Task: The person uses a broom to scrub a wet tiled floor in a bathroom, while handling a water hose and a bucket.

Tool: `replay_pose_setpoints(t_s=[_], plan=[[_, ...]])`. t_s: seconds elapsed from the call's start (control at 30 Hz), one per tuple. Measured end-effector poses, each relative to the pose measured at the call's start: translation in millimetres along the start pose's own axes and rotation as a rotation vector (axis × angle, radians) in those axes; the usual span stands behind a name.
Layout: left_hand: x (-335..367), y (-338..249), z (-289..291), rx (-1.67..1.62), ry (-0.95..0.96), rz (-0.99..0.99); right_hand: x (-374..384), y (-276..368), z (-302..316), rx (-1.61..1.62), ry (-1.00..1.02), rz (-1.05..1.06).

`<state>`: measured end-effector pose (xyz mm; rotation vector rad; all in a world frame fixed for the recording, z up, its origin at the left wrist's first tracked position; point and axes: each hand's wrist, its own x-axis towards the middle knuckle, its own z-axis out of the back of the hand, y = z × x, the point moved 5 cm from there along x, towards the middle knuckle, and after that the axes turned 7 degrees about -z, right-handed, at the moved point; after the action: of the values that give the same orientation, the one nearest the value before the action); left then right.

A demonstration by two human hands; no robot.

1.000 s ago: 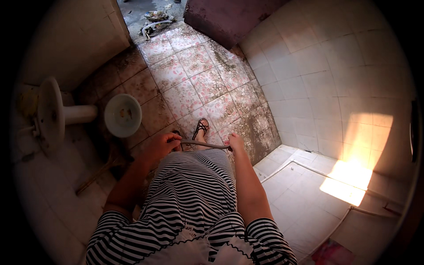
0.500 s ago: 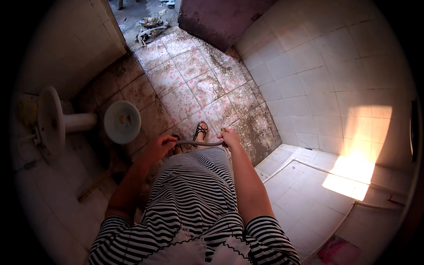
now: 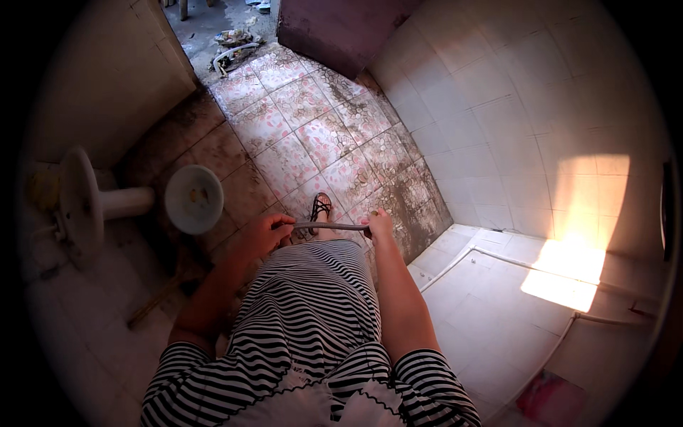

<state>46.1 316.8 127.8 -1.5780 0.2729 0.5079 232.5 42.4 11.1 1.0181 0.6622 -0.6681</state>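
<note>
Hose, grey and slender, is located in front of the wearer's waist, held crosswise between both hands above the floor. It runs nearly level from one side to the other, with only a slight bow. Left hand: thumb and fingers pinch the left end of the hose; the fingers are bent, and the exact contact is partly hidden. Right hand: fingers are closed around the right end, with a small yellowish piece visible at the fingers; whether this belongs to the hose cannot be told. The section between the hands is unsupported. Below and beyond it, a dark strappy sandal is seen on one foot, on patterned floor tiles stained brown. The wearer's striped garment occupies the lower centre. To the left of the left hand, a pale round bowl contains small yellowish-brown bits and is positioned near the pedestal of a white washbasin. A stick lies at lower left, in shadow. At the far side, a dark reddish door stands open beside a heap of debris. To the right, a white pipe follows the tiled surface near a bright sunlit patch.
</note>
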Motion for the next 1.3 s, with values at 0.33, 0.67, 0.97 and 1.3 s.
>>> replay_pose_setpoints(t_s=[0.33, 0.67, 0.97, 1.3], plan=[[0, 12, -40, 0.098, 0.17, -0.073, -23, -85, 47, 0.027, 0.06, -0.229], [-77, 42, -21, 0.162, -0.072, 0.093, -56, -55, -64, -0.356, 0.461, 0.131], [-173, 64, 59, -0.147, -0.596, 0.021, -123, -5, -206, -0.092, 0.629, 0.177], [-176, 68, 195, -0.262, -0.541, -0.055, -154, 36, -337, 0.116, 0.503, 0.053]])
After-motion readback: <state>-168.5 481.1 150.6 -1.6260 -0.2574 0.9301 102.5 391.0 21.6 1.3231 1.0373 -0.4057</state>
